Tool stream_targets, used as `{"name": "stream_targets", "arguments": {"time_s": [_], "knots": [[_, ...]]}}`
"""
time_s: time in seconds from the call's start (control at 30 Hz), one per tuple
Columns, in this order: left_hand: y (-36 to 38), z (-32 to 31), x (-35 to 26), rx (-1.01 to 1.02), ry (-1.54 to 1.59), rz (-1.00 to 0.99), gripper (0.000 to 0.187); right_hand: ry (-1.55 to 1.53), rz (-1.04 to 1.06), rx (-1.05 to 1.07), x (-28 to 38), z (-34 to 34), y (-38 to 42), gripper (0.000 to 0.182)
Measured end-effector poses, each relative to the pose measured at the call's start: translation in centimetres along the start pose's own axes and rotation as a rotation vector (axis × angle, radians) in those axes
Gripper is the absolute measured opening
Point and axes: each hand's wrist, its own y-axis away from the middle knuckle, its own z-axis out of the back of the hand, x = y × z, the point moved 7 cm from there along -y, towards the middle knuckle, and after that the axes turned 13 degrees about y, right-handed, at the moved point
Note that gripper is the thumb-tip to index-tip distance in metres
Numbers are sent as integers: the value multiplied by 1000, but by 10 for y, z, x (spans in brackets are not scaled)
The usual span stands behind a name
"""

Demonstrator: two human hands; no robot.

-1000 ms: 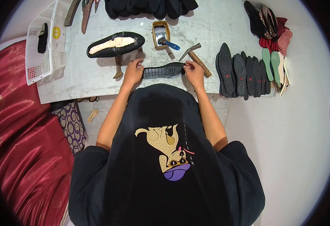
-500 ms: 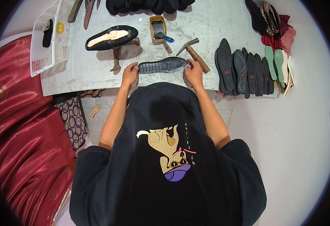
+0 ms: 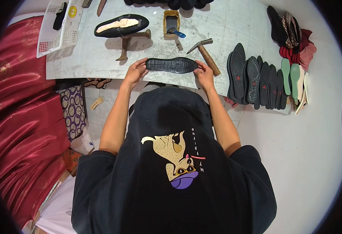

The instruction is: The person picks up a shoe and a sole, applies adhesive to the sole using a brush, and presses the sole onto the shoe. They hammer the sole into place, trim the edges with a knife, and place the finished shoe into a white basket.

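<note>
A black shoe sole (image 3: 172, 65) with a ridged tread is held level near the table's front edge, tread side up. My left hand (image 3: 135, 73) grips its left end between thumb and fingers. At the other end, my right hand (image 3: 204, 75) pinches the rounded tip. Just beyond the right hand lies a hammer (image 3: 208, 59) with a wooden handle. Farther off, a black shoe (image 3: 137, 22) with a pale insole rests on a metal shoe anvil (image 3: 125, 47). Behind the sole stands a tub (image 3: 171, 19) of dark stuff with a blue-handled brush (image 3: 177, 33).
Several black soles (image 3: 253, 84) stand in a row at the table's right, beside green and cream insoles (image 3: 294, 76). A white plastic basket (image 3: 66, 35) is at the left. Dark shoe pieces (image 3: 171, 3) line the far side. Red cloth (image 3: 26, 117) hangs at the left.
The sole has been raised slightly toward me, with both hands gripping its ends more firmly. The whole view has shifted and turned a little; the table items appear otherwise the same.
</note>
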Motion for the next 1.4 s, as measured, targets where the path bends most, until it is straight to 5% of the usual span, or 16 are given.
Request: {"name": "stream_targets", "arguments": {"time_s": [0.1, 0.4, 0.6, 0.67, 0.8, 1.07, 1.17, 1.4], "knots": [[3, -2, -2, -12, -2, -27, 40, -266, -140, -1, -5, -1, 4, 47], [12, 4, -16, -13, -61, -152, 35, -375, -103, 85, 26, -18, 15, 45], [42, 24, -75, -10, -40, -247, 34, -331, 59, 159, 72, -39, 24, 46], [46, 42, -94, 16, -3, -238, 34, -265, 316, 102, 118, -44, 32, 47], [70, 56, -152, 73, 44, -286, 34, -151, 361, 167, 193, -65, 45, 42], [59, 82, -238, 253, 270, -326, 33, -234, 436, -125, 274, -99, 47, 28], [63, 71, -267, 481, 518, -355, 38, -246, 479, -247, 309, -109, 55, 28], [32, 80, -273, 331, 377, -435, 34, -169, 581, -458, 354, -112, 56, 30]]}}
